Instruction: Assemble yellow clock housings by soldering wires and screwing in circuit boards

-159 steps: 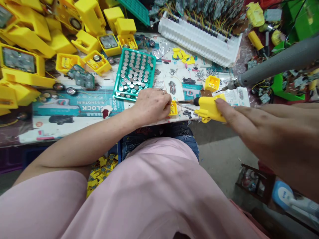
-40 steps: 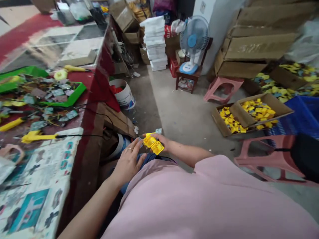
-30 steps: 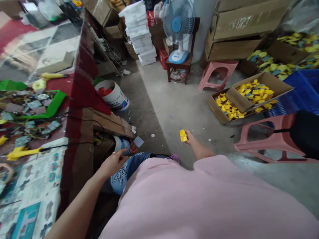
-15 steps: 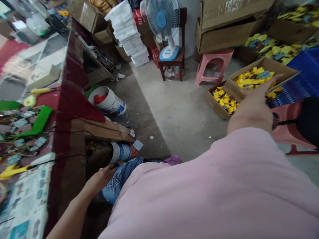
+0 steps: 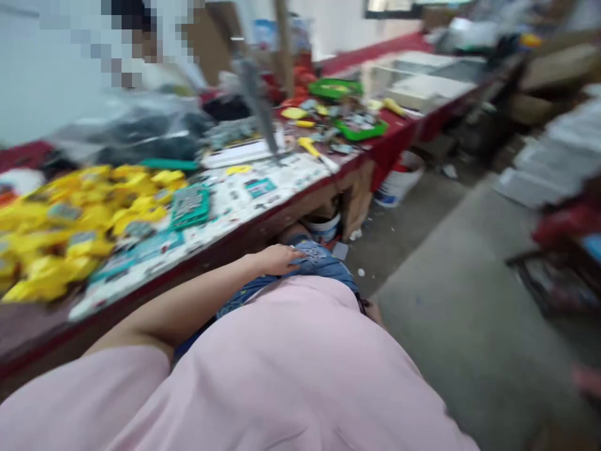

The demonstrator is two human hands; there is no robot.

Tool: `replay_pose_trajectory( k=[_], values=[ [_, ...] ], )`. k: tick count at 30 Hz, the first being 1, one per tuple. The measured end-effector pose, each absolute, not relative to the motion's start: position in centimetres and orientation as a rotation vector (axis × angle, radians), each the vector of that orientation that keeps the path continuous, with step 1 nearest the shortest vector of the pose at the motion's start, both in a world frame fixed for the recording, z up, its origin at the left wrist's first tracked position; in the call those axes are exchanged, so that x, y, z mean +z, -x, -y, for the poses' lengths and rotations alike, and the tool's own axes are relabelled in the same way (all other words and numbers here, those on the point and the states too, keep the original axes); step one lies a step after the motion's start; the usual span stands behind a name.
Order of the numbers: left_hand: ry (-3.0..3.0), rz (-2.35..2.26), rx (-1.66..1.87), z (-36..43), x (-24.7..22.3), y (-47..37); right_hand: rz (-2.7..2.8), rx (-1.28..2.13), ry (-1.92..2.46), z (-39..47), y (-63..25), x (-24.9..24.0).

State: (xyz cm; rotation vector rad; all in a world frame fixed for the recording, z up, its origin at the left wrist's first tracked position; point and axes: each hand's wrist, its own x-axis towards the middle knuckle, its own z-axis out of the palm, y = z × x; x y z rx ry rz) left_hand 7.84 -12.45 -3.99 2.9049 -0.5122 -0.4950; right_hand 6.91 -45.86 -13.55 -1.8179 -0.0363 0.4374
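My left hand (image 5: 279,259) rests on the thigh of my blue denim shorts (image 5: 322,260), palm down. Its fingers are stretched out and loose, with a ring on one, and nothing is held. My right hand does not show; a small patch of skin past the right side of my shirt looks like part of a leg. Beyond my left arm, on the workbench (image 5: 211,235), lies a heap of yellow plastic parts (image 5: 89,219). A green tray (image 5: 190,205) of small grey pieces stands beside the heap.
Farther along the bench are a yellow-handled tool (image 5: 308,146) and a green tray of parts (image 5: 361,128). White buckets (image 5: 399,178) stand under the bench edge. Stacked white foam (image 5: 554,156) and a dark chair (image 5: 558,275) are blurred at right. A person is behind the bench.
My view has swung left from the floor and boxes to the bench. My right arm, stretched toward a box of yellow parts before, has left the view. My left hand stays on my thigh.
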Motion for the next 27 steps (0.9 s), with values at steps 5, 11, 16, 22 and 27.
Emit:
replay_pose_trajectory(
  k=[5, 11, 16, 22, 27],
  values=[
    [-2.788, 0.183, -0.263, 7.3, -1.9, -0.6, 0.182, 0.134, 2.075, 44.4, -18.5, -11.8],
    [-2.713, -0.217, 0.470, 2.3, -1.3, 6.4, 0.756, -0.484, 2.051, 34.1, -23.2, 2.1],
    [-2.683, -0.544, 0.969, -1.4, -1.5, 9.6, 1.803, -0.083, 1.896, 18.4, -19.8, 5.6],
    [-2.618, -0.714, 1.027, -4.9, -1.7, 12.1, 1.962, -0.034, 2.068, 5.4, -20.6, 2.1],
    [-2.661, -0.600, 1.114, -6.8, -1.2, 12.3, 2.039, 0.021, 2.143, 2.0, -20.7, 3.0]
  ],
)
